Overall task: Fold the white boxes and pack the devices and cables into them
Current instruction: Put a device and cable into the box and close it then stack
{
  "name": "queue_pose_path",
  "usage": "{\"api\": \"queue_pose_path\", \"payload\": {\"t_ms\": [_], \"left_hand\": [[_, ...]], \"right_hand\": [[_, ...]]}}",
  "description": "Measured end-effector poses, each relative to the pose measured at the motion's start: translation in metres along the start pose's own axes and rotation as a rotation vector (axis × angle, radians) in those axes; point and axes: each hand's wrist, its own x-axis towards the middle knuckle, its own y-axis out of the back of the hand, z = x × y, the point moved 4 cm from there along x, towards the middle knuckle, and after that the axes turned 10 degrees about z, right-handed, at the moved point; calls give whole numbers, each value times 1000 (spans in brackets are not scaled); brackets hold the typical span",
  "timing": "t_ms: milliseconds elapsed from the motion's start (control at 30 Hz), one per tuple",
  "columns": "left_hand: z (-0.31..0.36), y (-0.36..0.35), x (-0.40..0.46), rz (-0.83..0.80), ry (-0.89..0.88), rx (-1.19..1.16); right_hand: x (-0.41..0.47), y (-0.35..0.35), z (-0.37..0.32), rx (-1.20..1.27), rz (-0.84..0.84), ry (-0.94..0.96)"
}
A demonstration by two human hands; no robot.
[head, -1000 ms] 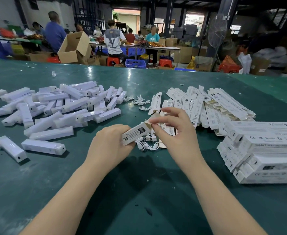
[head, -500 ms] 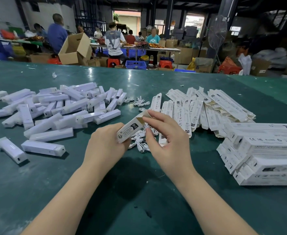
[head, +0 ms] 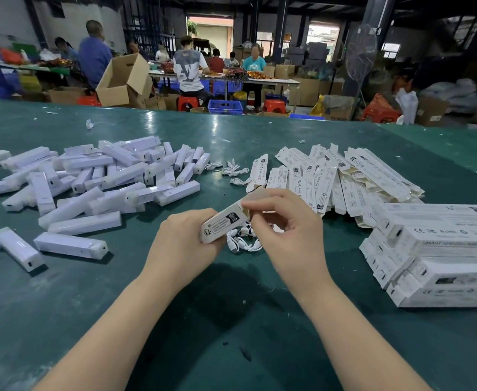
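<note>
1. I am looking into a packing workshop inside a warehouse: dark steel columns and a high dim roof run back to open doorways.
2. My bench is a long green table [head: 62,306] heaped with bulk stock: a pile of white devices [head: 90,179], flat unfolded boxes [head: 344,176] and a stack of packed boxes [head: 443,249].
3. Behind it, other workers [head: 189,69] sit on red stools [head: 188,102] at further tables sorting goods.
4. Brown cardboard cartons [head: 124,80], blue crates [head: 225,106] and a standing fan [head: 360,53] crowd the floor.
</note>
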Motion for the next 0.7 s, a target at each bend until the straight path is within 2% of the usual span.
{"api": "queue_pose_path", "payload": {"t_ms": [167,300,633,700], "left_hand": [[0,1,-1,12,9,8],[-1,1,1,10,-3,-21],[-4,3,2,31,9,28],[-6,4,2,34,30,18]], "right_hand": [[-1,-1,4,114,-54,-180],[0,-1,3,141,-37,-232],[-3,-5,0,81,-71,-159],[-5,-7,-4,8,-87,-56]]}}
